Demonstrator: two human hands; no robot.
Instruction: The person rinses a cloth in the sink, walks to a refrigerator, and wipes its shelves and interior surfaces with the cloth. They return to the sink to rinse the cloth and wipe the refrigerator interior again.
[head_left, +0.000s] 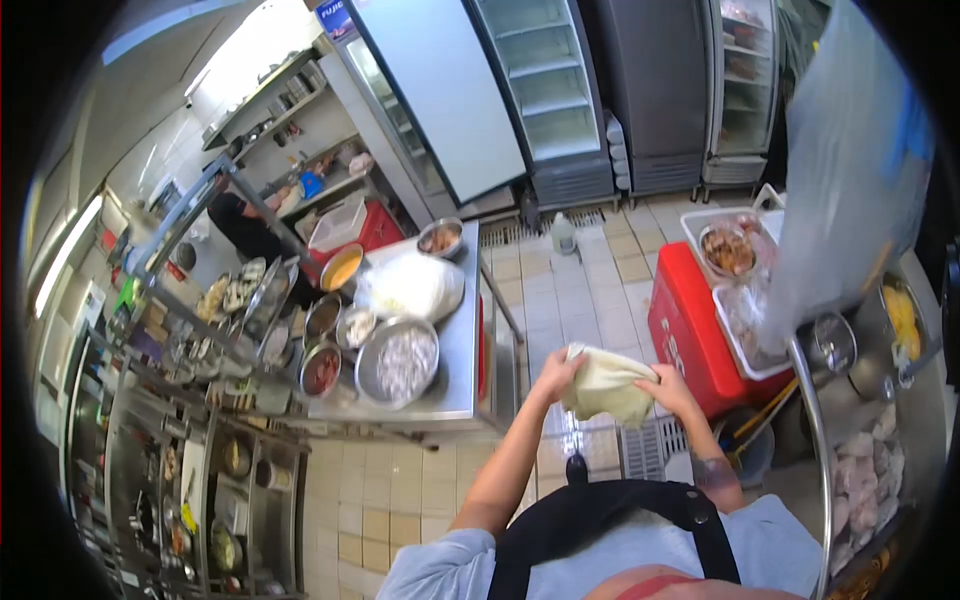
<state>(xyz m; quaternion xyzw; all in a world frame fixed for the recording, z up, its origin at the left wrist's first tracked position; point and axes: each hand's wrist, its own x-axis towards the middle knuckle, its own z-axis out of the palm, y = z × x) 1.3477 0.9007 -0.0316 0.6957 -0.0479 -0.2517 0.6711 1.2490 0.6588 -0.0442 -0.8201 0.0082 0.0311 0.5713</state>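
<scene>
Item: pale cloth (608, 388), 12 o'clock of wearer's chest, above tiled floor (375, 490) | Grip: left hand (560, 376) clasping its 10 o'clock edge, right hand (670, 390) its 3 o'clock | Handling, judged: light, limp, robust; best held by opposite edges

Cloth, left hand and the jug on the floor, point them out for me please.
Cloth (608, 388), head view, middle of its visible face.
Left hand (559, 374), head view, back of the hand.
Jug (563, 237), head view, middle of its body.

The cloth (608, 388) probably hides some fingers of left hand (558, 377) and right hand (669, 390); the hanging plastic (845, 150) is cut off at top.
</scene>
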